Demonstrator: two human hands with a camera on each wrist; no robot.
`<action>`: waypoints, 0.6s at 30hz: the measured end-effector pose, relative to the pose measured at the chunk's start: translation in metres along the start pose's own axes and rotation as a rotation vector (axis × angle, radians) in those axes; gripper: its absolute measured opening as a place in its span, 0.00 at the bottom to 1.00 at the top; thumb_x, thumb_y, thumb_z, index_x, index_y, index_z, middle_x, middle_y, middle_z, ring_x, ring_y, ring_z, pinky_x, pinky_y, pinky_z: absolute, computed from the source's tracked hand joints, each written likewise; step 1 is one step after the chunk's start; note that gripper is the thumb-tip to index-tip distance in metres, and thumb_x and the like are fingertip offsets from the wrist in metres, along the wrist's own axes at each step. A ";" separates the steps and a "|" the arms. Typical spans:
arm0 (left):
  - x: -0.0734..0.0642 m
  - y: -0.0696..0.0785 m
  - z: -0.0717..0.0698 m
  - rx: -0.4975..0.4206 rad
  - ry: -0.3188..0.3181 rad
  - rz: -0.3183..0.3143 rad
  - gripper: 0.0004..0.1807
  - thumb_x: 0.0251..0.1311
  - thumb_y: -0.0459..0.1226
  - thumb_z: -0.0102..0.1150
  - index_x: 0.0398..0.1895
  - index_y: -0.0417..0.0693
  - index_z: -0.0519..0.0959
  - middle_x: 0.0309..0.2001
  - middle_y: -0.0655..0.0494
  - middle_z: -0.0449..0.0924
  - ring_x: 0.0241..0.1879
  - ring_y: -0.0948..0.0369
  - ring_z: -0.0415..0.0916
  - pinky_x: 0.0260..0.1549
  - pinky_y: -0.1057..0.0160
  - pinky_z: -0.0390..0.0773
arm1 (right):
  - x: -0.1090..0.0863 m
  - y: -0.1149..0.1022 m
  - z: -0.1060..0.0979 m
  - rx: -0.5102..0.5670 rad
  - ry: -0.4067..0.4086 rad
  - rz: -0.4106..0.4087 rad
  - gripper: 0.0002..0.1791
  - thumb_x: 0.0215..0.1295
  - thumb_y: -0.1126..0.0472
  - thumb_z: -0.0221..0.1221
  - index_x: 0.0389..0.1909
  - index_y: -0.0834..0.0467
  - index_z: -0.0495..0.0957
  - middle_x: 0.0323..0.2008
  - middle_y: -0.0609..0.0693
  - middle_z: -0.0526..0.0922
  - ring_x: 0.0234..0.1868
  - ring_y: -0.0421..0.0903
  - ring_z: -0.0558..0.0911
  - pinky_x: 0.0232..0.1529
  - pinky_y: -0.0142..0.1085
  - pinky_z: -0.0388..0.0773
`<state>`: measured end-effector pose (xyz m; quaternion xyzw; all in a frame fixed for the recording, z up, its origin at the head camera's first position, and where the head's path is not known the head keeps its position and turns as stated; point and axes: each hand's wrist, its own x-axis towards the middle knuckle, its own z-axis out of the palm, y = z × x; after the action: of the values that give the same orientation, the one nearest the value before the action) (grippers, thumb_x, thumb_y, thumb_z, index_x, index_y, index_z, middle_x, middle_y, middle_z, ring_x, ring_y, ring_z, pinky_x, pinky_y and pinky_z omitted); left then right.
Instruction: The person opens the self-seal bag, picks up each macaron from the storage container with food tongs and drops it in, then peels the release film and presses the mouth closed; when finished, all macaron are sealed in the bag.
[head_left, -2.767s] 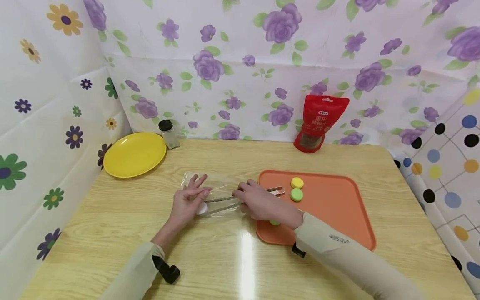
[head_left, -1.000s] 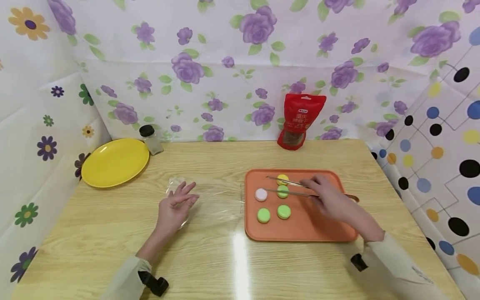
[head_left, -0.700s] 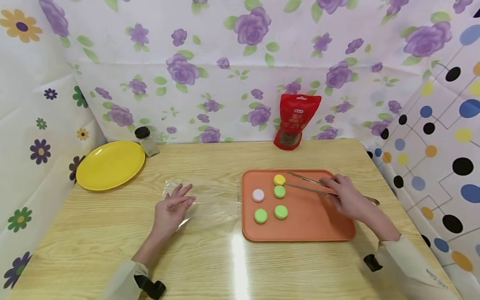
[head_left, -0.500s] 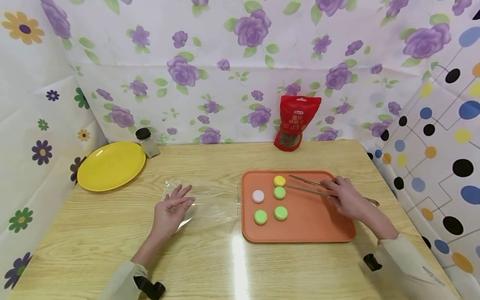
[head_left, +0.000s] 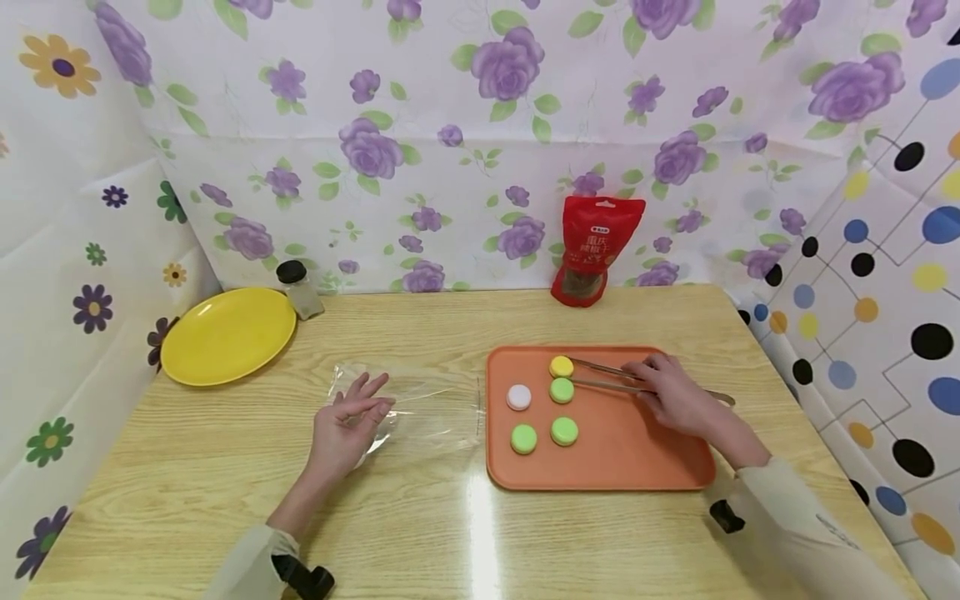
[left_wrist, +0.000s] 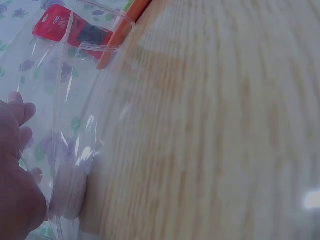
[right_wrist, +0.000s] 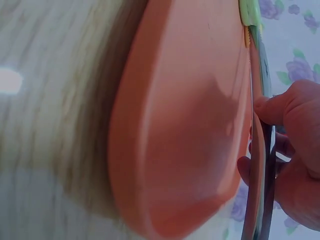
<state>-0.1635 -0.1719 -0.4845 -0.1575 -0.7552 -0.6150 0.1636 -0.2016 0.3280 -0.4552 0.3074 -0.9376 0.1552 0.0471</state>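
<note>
My left hand [head_left: 347, 429] pinches the edge of a clear plastic bag [head_left: 438, 412] lying on the table. A whitish macaron [left_wrist: 70, 192] shows through the plastic, close beside that hand in the left wrist view. My right hand [head_left: 673, 402] holds metal tongs [head_left: 611, 386] over the right part of the orange tray [head_left: 630, 467]. The tongs' tips are spread apart and reach the right side of the yellow macaron [head_left: 561, 367]. Directly in front of it lies a green macaron [head_left: 562, 390]. A pale pink macaron [head_left: 518, 397] and two more green macarons [head_left: 564, 431] are also on the tray.
At the back left a yellow plate [head_left: 228, 337] leans by the patterned cloth, next to a jar with a black lid [head_left: 302, 292]. A red pouch [head_left: 597, 246] stands at the back, behind the tray. Flowered and dotted cloths wall in the wooden table [head_left: 405, 533].
The tongs, earlier inside the bag around the whitish macaron, have come out and moved right over the tray, then slightly left to the yellow macaron. My left hand stays at the bag.
</note>
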 end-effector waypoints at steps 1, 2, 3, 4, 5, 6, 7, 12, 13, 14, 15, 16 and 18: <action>0.000 0.000 0.000 0.001 0.000 -0.002 0.03 0.59 0.20 0.63 0.34 0.30 0.86 0.54 0.32 0.78 0.67 0.31 0.59 0.62 0.24 0.33 | 0.001 0.000 0.001 0.000 0.002 -0.001 0.22 0.61 0.77 0.63 0.56 0.64 0.76 0.42 0.59 0.75 0.41 0.58 0.72 0.51 0.59 0.68; 0.000 0.000 0.000 0.001 -0.001 -0.005 0.03 0.59 0.21 0.63 0.34 0.30 0.86 0.55 0.32 0.78 0.68 0.31 0.59 0.62 0.24 0.33 | 0.002 0.000 0.002 0.000 0.007 -0.004 0.22 0.61 0.77 0.63 0.56 0.64 0.77 0.42 0.59 0.75 0.41 0.58 0.72 0.50 0.59 0.68; 0.000 0.000 0.000 0.002 -0.004 -0.007 0.03 0.59 0.21 0.63 0.34 0.30 0.86 0.55 0.33 0.78 0.68 0.32 0.59 0.62 0.24 0.33 | 0.002 0.000 0.002 -0.002 0.013 -0.010 0.22 0.61 0.77 0.63 0.56 0.64 0.77 0.41 0.59 0.75 0.40 0.58 0.73 0.50 0.59 0.68; -0.001 0.000 -0.001 0.003 -0.004 -0.010 0.03 0.59 0.21 0.63 0.34 0.30 0.86 0.55 0.33 0.78 0.68 0.32 0.59 0.63 0.24 0.33 | 0.003 0.000 0.003 -0.003 0.021 -0.018 0.22 0.60 0.77 0.63 0.56 0.64 0.77 0.41 0.59 0.75 0.40 0.58 0.73 0.50 0.59 0.68; -0.001 0.000 -0.002 0.005 -0.004 -0.014 0.03 0.60 0.21 0.63 0.34 0.30 0.86 0.55 0.33 0.78 0.68 0.32 0.58 0.63 0.24 0.33 | 0.004 0.000 0.004 -0.006 0.030 -0.028 0.22 0.60 0.77 0.63 0.56 0.64 0.77 0.41 0.59 0.75 0.40 0.58 0.73 0.50 0.59 0.68; -0.002 0.000 -0.003 0.011 -0.003 -0.017 0.04 0.59 0.21 0.63 0.34 0.30 0.86 0.55 0.33 0.78 0.68 0.32 0.59 0.63 0.24 0.33 | 0.005 0.000 0.004 -0.004 0.037 -0.035 0.22 0.60 0.78 0.63 0.55 0.65 0.77 0.42 0.59 0.75 0.41 0.58 0.73 0.49 0.59 0.68; -0.003 0.000 -0.003 0.017 -0.002 -0.021 0.04 0.59 0.21 0.63 0.34 0.30 0.86 0.55 0.33 0.78 0.68 0.32 0.59 0.62 0.24 0.33 | 0.006 0.000 0.005 -0.004 0.044 -0.043 0.22 0.59 0.78 0.63 0.55 0.65 0.77 0.42 0.59 0.75 0.41 0.58 0.73 0.49 0.58 0.68; -0.002 0.010 -0.003 0.056 0.006 -0.022 0.04 0.57 0.18 0.62 0.33 0.27 0.85 0.54 0.29 0.77 0.66 0.30 0.60 0.62 0.23 0.35 | 0.008 -0.006 0.001 -0.001 0.076 -0.073 0.23 0.58 0.78 0.64 0.55 0.66 0.77 0.42 0.59 0.75 0.39 0.56 0.73 0.42 0.53 0.69; 0.000 0.014 -0.003 0.057 0.004 -0.020 0.04 0.57 0.18 0.62 0.33 0.26 0.84 0.54 0.28 0.77 0.66 0.29 0.60 0.61 0.23 0.35 | 0.008 -0.009 -0.001 0.004 0.084 -0.079 0.23 0.58 0.78 0.65 0.55 0.66 0.77 0.42 0.59 0.75 0.40 0.56 0.73 0.43 0.53 0.69; 0.001 0.019 -0.002 0.058 -0.001 -0.019 0.03 0.58 0.18 0.62 0.33 0.25 0.84 0.53 0.27 0.77 0.66 0.28 0.60 0.61 0.23 0.35 | 0.008 -0.013 -0.002 0.009 0.089 -0.087 0.23 0.57 0.78 0.65 0.55 0.66 0.78 0.42 0.59 0.75 0.40 0.57 0.73 0.44 0.54 0.69; 0.002 0.024 -0.001 0.055 -0.006 -0.022 0.03 0.58 0.18 0.62 0.34 0.25 0.84 0.54 0.26 0.76 0.66 0.28 0.60 0.61 0.23 0.36 | 0.008 -0.018 -0.004 0.018 0.091 -0.094 0.23 0.57 0.78 0.65 0.55 0.65 0.78 0.42 0.58 0.75 0.40 0.57 0.73 0.44 0.55 0.70; 0.003 0.028 -0.001 0.049 -0.011 -0.026 0.03 0.58 0.18 0.61 0.34 0.24 0.83 0.53 0.25 0.76 0.66 0.28 0.59 0.61 0.23 0.36 | 0.008 -0.024 -0.005 0.025 0.094 -0.103 0.24 0.57 0.78 0.65 0.55 0.65 0.78 0.42 0.58 0.76 0.41 0.57 0.74 0.45 0.55 0.70; 0.004 0.036 0.000 0.040 -0.016 -0.037 0.03 0.59 0.18 0.61 0.34 0.23 0.83 0.53 0.25 0.76 0.66 0.29 0.60 0.62 0.23 0.36 | 0.010 -0.037 -0.006 0.031 0.089 -0.125 0.24 0.57 0.78 0.65 0.56 0.64 0.78 0.43 0.57 0.76 0.42 0.57 0.74 0.44 0.55 0.72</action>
<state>-0.1510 -0.1649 -0.4514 -0.1449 -0.7715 -0.6013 0.1494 -0.1879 0.2957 -0.4380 0.3589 -0.9111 0.1797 0.0936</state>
